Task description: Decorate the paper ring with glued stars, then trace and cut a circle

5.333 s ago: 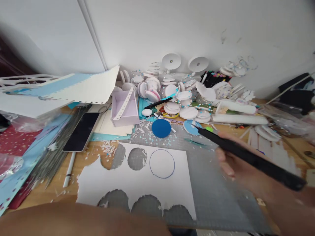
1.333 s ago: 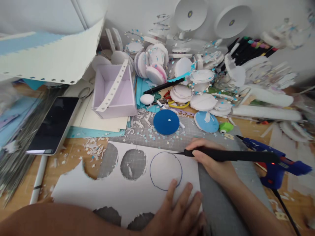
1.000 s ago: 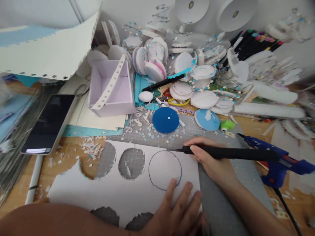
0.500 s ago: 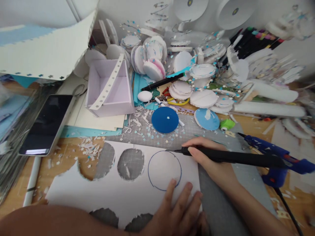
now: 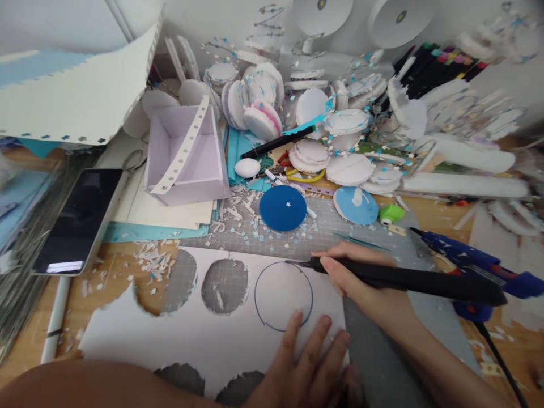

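Note:
A white foam board (image 5: 170, 334) with several ragged round holes lies before me. A blue circle is drawn on its right part. My left hand (image 5: 304, 362) presses flat on the board, fingers spread, with one fingertip at the circle's lower right edge. My right hand (image 5: 365, 272) grips a black craft knife (image 5: 408, 277). Its thin blade touches the board or hovers just over it, at the top of the drawn circle. Beyond the board sits a blue disc (image 5: 283, 208) with a small white star on it.
A grey cutting mat (image 5: 374, 351) lies beneath the board. To the right is a blue glue gun (image 5: 467, 260) with a cord. A lilac box (image 5: 187, 153) and a phone (image 5: 80, 221) stand at left. White discs (image 5: 351, 169), a black marker (image 5: 278, 141) and paper scraps crowd the back.
The knife's handle end has dipped slightly, while its tip stays near the top of the circle. My left hand keeps its place. The whole view has shifted a little.

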Motion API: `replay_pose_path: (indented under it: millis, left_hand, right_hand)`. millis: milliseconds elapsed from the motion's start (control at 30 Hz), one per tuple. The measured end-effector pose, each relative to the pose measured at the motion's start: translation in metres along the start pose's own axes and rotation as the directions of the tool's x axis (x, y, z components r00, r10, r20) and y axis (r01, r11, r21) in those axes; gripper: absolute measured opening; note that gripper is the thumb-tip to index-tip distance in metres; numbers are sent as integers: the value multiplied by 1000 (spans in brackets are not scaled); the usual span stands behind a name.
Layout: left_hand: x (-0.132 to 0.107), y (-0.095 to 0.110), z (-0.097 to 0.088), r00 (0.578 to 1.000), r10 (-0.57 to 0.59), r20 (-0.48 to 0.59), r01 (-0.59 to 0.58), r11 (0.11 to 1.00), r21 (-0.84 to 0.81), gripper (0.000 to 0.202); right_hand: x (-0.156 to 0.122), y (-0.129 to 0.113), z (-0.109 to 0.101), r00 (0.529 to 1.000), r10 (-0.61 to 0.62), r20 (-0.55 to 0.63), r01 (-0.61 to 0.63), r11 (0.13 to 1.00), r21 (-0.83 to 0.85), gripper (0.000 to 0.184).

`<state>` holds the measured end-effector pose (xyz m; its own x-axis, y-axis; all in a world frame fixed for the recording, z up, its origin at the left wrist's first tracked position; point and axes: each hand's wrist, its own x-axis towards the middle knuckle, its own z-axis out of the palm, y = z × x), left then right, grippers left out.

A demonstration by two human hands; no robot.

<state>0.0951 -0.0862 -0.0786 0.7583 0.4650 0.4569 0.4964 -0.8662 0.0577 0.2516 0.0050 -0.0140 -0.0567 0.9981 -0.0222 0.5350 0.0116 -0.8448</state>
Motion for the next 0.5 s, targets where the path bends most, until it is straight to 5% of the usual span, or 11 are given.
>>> replay_pose_path:
  millis: [500]
  left_hand:
    - [-3,2,4,999,-9,-34,8,1000,-29,25]
  right_hand:
    - [-5,9,-7,997,-31,-73,28,998,-48,25]
